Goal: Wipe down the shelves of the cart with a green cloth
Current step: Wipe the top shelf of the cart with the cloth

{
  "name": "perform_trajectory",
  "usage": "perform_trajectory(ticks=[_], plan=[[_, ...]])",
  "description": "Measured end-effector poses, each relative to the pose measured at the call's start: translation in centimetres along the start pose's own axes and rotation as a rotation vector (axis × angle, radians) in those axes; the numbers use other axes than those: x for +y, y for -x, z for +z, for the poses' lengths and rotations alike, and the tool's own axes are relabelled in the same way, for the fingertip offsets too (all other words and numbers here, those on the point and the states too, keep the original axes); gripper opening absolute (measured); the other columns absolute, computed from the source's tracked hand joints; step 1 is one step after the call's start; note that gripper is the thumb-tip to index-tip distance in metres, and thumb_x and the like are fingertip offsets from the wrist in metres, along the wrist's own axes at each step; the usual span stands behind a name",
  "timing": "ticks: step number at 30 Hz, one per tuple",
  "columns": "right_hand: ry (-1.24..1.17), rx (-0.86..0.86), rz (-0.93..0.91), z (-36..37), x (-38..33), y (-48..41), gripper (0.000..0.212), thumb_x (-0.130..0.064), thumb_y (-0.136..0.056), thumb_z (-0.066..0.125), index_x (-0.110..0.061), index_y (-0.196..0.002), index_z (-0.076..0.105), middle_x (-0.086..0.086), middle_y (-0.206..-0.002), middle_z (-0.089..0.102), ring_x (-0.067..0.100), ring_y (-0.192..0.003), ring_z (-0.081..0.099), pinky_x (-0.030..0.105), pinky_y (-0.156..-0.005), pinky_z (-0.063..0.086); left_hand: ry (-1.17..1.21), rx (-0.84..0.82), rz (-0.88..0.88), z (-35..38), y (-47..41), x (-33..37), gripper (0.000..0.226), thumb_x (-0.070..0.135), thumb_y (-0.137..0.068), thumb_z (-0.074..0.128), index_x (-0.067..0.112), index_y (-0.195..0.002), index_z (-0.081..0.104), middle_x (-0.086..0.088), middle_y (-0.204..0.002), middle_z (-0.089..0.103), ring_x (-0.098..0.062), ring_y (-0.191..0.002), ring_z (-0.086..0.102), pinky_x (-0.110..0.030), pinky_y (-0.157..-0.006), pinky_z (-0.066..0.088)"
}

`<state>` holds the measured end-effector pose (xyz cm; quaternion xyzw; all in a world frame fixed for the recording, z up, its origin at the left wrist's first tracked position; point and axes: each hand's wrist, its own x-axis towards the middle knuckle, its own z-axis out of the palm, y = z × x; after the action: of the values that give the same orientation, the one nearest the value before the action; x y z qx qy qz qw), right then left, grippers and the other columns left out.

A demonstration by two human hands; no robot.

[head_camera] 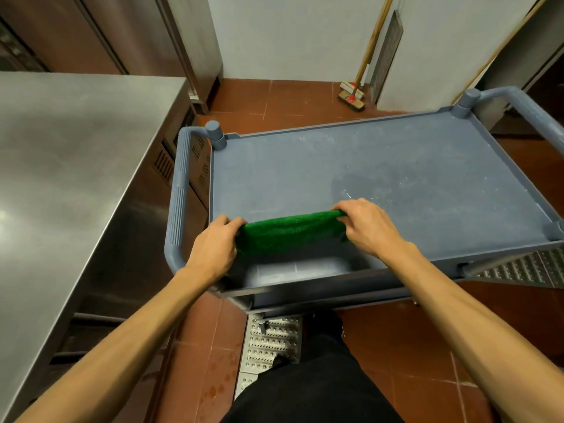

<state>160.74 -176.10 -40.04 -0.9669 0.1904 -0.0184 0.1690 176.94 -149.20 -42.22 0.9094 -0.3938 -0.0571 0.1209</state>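
A grey-blue plastic cart (396,166) stands in front of me, its top shelf dusty with pale smears and a darker damp patch near the middle. A green cloth (290,232) is stretched between my two hands just above the shelf's near edge. My left hand (215,245) grips the cloth's left end, and my right hand (364,225) grips its right end. The lower shelves are mostly hidden under the top one.
A stainless steel counter (76,166) runs along the left, close to the cart's left handle (180,193). A broom (354,97) leans against the white wall at the back. Metal drain grates (271,343) lie in the red tile floor under the cart.
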Motion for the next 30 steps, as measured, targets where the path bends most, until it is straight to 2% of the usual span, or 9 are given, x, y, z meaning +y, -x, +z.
perform_trajectory(ticks=[9, 20, 23, 26, 30], plan=[[-0.036, 0.021, -0.025, -3.6, 2.6, -6.2, 0.023, -0.015, -0.098, 0.05, -0.012, -0.116, 0.063, 0.01, -0.107, 0.067, 0.032, -0.1, 0.056, 0.045, -0.084, 0.048, 0.007, 0.096, 0.008, -3.4, -7.8, 0.8, 0.02, 0.01, -0.094, 0.056, 0.016, -0.112, 0.064, -0.005, -0.104, 0.068, -0.031, -0.095, 0.063, -0.044, -0.072, 0.055], [-0.053, 0.054, 0.001, -9.7, 9.3, -17.0, 0.02, -0.017, -0.098, 0.049, -0.013, -0.113, 0.062, 0.01, -0.109, 0.065, 0.031, -0.103, 0.054, 0.041, -0.085, 0.045, 0.015, 0.108, 0.0, -5.7, -20.3, 5.0, 0.016, 0.01, -0.094, 0.054, 0.016, -0.106, 0.062, -0.006, -0.103, 0.068, -0.031, -0.093, 0.062, -0.046, -0.068, 0.053], [-0.066, 0.062, 0.015, -11.0, 11.8, -20.0, 0.024, -0.017, -0.098, 0.05, -0.013, -0.118, 0.062, 0.008, -0.114, 0.066, 0.03, -0.108, 0.053, 0.043, -0.09, 0.045, 0.005, 0.109, 0.004, -5.7, -23.8, 6.5, 0.017, 0.011, -0.095, 0.054, 0.014, -0.109, 0.062, -0.007, -0.106, 0.068, -0.033, -0.097, 0.061, -0.046, -0.07, 0.053], [-0.062, 0.06, 0.03, -12.0, 14.3, -23.1, 0.025, -0.016, -0.097, 0.051, -0.015, -0.119, 0.063, 0.008, -0.116, 0.066, 0.03, -0.109, 0.054, 0.046, -0.094, 0.046, -0.03, 0.099, 0.024, -5.5, -27.7, 8.0, 0.015, 0.011, -0.095, 0.054, 0.012, -0.108, 0.06, -0.01, -0.104, 0.066, -0.034, -0.095, 0.06, -0.045, -0.07, 0.051], [-0.1, 0.056, 0.109, -12.8, 17.6, -26.9, 0.024, -0.018, -0.096, 0.052, -0.021, -0.117, 0.063, 0.008, -0.115, 0.067, 0.029, -0.108, 0.056, 0.044, -0.089, 0.048, -0.03, 0.128, 0.024, -5.1, -32.9, 9.5, 0.014, 0.012, -0.095, 0.054, 0.012, -0.107, 0.061, -0.009, -0.102, 0.066, -0.034, -0.092, 0.06, -0.038, -0.066, 0.046]])
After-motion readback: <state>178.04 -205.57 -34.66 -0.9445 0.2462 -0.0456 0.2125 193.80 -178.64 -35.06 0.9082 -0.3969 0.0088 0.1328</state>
